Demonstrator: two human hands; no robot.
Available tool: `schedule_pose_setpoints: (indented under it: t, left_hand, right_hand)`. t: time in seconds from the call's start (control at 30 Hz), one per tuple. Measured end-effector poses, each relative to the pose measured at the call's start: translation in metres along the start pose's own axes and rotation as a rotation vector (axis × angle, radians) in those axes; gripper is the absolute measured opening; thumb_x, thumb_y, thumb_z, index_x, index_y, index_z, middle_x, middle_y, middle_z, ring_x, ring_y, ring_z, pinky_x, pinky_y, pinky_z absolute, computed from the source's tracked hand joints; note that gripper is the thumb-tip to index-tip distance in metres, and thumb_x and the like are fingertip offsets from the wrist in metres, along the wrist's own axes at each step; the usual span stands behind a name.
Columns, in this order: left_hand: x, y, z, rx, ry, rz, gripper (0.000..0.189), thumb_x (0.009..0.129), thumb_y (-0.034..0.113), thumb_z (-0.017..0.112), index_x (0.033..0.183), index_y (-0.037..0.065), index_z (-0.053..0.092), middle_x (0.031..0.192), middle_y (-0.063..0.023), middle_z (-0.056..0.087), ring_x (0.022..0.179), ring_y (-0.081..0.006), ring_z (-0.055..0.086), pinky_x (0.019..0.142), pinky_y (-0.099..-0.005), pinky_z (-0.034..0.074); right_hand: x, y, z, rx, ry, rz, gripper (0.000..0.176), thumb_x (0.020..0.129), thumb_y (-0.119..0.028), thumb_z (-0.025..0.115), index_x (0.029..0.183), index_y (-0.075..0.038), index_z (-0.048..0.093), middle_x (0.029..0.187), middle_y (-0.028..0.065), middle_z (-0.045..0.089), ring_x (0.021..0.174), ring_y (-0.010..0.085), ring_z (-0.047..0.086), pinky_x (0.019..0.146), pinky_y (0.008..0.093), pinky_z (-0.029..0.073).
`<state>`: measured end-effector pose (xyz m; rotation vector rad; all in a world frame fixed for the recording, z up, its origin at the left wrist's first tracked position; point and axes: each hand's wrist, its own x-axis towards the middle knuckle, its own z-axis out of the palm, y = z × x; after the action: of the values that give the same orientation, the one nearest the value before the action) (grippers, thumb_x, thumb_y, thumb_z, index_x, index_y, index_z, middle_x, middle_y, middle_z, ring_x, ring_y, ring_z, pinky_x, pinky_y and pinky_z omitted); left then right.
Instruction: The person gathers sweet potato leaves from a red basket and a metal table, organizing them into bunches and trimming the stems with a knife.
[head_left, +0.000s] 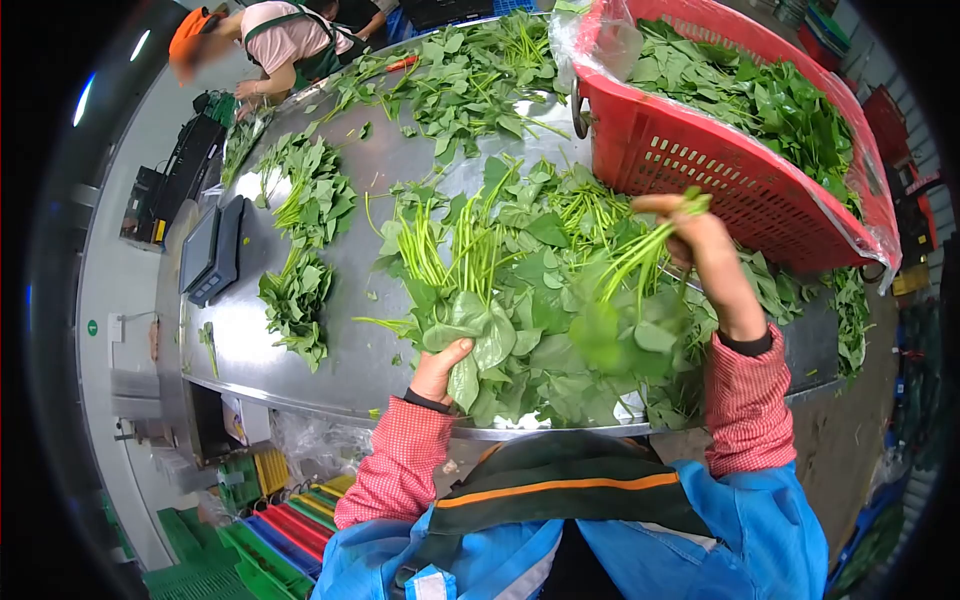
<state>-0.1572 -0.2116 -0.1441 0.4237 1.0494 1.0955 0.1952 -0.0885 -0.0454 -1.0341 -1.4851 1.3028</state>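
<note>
My left hand [440, 372] is closed around a bunch of leafy greens [486, 325], its pale green stems pointing away from me and its broad leaves near my thumb. Higher on the right, my right hand [692, 235] grips a smaller bunch of leafy greens [640, 258] by the stems. The leaves of that bunch hang down toward me, blurred by motion. Beneath both hands spreads a loose pile of the same greens [545, 290] on the metal table [235, 345]. The fingers of my left hand are partly hidden by leaves.
A red plastic basket [690, 150] lined with clear film and filled with greens stands at the back right. Separate bundles [310, 190] lie left, near a dark scale [212, 250]. Another heap [470, 80] is at the far side, where a person in an orange cap [190, 38] bends over the table.
</note>
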Motion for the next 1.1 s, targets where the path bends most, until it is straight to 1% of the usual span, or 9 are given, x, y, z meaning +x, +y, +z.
schedule_pose_setpoints:
  t: [0.07,0.23,0.3,0.4,0.53,0.7,0.77,0.83,1.1]
  left_hand:
    - [-0.002,0.003,-0.001,0.095,-0.003,0.042,0.039,0.081,0.007,0.07,0.118,0.003,0.059,0.108,-0.0064,0.065,0.098,-0.0186,0.062,0.085,-0.0336,0.051]
    - [-0.004,0.008,-0.012,0.508,-0.082,0.096,0.039,0.078,0.008,0.071,0.115,0.002,0.06,0.106,-0.0054,0.065,0.093,-0.0175,0.062,0.084,-0.0321,0.049]
    - [-0.006,0.013,-0.011,0.696,-0.13,0.146,0.039,0.078,0.008,0.071,0.115,0.002,0.06,0.105,-0.0055,0.066,0.094,-0.0175,0.062,0.085,-0.0322,0.049]
    - [-0.011,0.016,-0.006,0.92,-0.152,0.21,0.042,0.073,0.011,0.074,0.112,0.002,0.06,0.102,-0.0081,0.066,0.093,-0.0217,0.061,0.086,-0.0337,0.048]
    - [-0.009,0.013,-0.007,1.038,-0.271,0.314,0.074,0.069,0.01,0.077,0.133,0.002,0.041,0.114,-0.008,0.059,0.103,-0.0193,0.057,0.092,-0.033,0.045]
    - [-0.009,0.011,0.009,0.776,-0.35,0.148,0.087,0.068,0.001,0.077,0.14,0.003,0.029,0.116,-0.0049,0.055,0.105,-0.015,0.053,0.092,-0.0319,0.044]
    - [-0.007,0.006,0.001,0.635,-0.354,0.104,0.086,0.068,0.0,0.077,0.14,0.003,0.029,0.117,-0.004,0.055,0.104,-0.0145,0.054,0.093,-0.0319,0.045]
    - [-0.009,0.003,-0.012,0.507,-0.25,0.045,0.06,0.075,0.016,0.076,0.126,0.002,0.048,0.118,-0.0076,0.06,0.106,-0.0206,0.059,0.093,-0.0367,0.047]
    - [-0.004,0.008,-0.007,-0.085,0.014,-0.017,0.043,0.082,0.013,0.064,0.123,0.001,0.053,0.108,-0.0118,0.065,0.098,-0.0232,0.063,0.087,-0.0363,0.051]
  right_hand:
    - [0.001,0.013,0.009,-0.594,0.06,-0.046,0.034,0.088,-0.022,0.041,0.096,0.003,0.062,0.086,0.0151,0.054,0.087,0.0269,0.056,0.083,0.0357,0.042]
    - [0.007,0.039,0.041,0.032,-0.017,0.037,0.028,0.09,-0.022,0.043,0.07,-0.003,0.048,0.067,0.0047,0.047,0.065,0.0144,0.045,0.061,0.0296,0.038]
    - [0.009,0.037,0.063,0.101,0.096,0.321,0.037,0.091,-0.045,0.06,0.084,-0.009,0.054,0.069,-0.0031,0.046,0.064,0.0078,0.042,0.057,0.0242,0.035]
    - [0.01,0.033,0.083,0.195,-0.042,0.366,0.049,0.088,-0.053,0.062,0.102,-0.008,0.053,0.076,-0.0043,0.046,0.069,0.0073,0.042,0.058,0.0242,0.035]
    - [0.021,0.043,0.101,0.27,-0.184,0.333,0.052,0.087,-0.056,0.061,0.109,-0.009,0.051,0.079,-0.0061,0.042,0.069,0.0057,0.041,0.053,0.0232,0.033]
    - [0.043,0.067,0.108,0.419,-0.267,0.432,0.035,0.09,-0.045,0.062,0.105,-0.013,0.057,0.077,-0.0077,0.049,0.065,0.0045,0.043,0.053,0.0218,0.035]
    - [0.036,0.06,0.108,0.382,-0.086,0.49,0.033,0.089,-0.041,0.064,0.102,-0.01,0.06,0.082,-0.0048,0.057,0.07,0.0057,0.049,0.059,0.0217,0.038]
    - [0.032,0.049,0.11,0.258,0.058,0.546,0.038,0.089,-0.038,0.065,0.106,-0.005,0.062,0.093,0.0007,0.064,0.083,0.0094,0.056,0.071,0.0237,0.043]
    - [0.019,0.029,0.085,0.016,0.196,0.029,0.033,0.096,-0.033,0.056,0.1,0.0,0.059,0.084,0.0042,0.062,0.078,0.0122,0.057,0.078,0.028,0.046]
